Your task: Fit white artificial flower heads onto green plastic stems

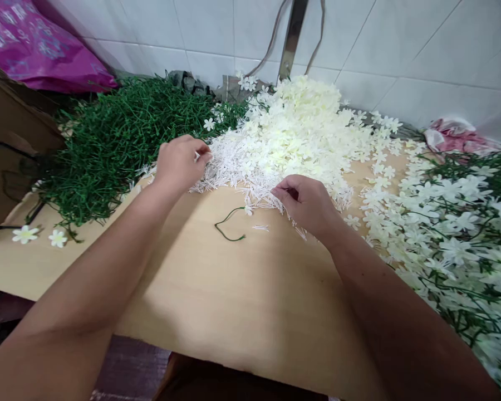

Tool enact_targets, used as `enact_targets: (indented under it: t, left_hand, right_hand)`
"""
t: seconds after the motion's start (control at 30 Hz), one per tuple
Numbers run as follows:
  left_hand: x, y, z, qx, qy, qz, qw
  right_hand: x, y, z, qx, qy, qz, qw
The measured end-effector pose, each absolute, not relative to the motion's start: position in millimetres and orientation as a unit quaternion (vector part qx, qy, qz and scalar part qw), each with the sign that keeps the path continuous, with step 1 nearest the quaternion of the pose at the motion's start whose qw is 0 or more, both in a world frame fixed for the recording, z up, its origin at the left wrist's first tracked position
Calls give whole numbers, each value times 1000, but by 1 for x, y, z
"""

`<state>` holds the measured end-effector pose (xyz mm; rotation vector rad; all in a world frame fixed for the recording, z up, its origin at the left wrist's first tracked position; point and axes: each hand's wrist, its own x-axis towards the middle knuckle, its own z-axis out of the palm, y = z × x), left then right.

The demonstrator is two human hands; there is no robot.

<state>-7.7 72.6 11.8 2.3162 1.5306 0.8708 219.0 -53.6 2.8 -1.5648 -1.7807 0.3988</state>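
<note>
My left hand (181, 162) is at the left end of a heap of thin white stamens (234, 159), fingers curled into a pinch. What lies between its fingertips is too small to make out. At the near edge of the same heap, my right hand (307, 201) pinches thumb and forefinger together. Anything it holds there is hidden. Between the hands, a bent green artificial stem (225, 231) with a small white tip lies on the board (217, 289). A few loose white stamens (260, 227) rest beside it.
Behind the stamens rises a mound of cream artificial petals (304, 122). Green stems (129, 133) are piled at the left, near two loose flowers (25, 234). Flowers on stems (455, 245) cover the right side. A purple bag (45, 50) and a tiled wall (209, 28) stand behind.
</note>
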Motion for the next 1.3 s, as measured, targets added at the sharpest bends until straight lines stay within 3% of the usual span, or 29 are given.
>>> enact_targets:
  t: [0.17, 0.27, 0.4, 0.6, 0.93, 1.3]
  left_hand:
    - [3, 48, 24, 601, 496, 441, 445]
    - [21, 22, 19, 527, 445, 389, 611]
    - [40, 0, 10, 473, 391, 328, 718]
    - [43, 0, 5, 468, 392, 319, 725]
    - [46, -1, 7, 594, 399, 311, 626]
    - [40, 2, 6, 575, 357, 306, 670]
  right_hand:
    - [209, -56, 3, -558, -718, 139, 393]
    - [202, -59, 5, -532, -728, 111, 418]
    - [198, -62, 8, -529, -726, 67, 434]
    - [201, -61, 5, -552, -730, 7, 403]
    - [200, -62, 7, -545, -778, -8, 314]
    - [200, -64, 13, -553, -775, 13, 305]
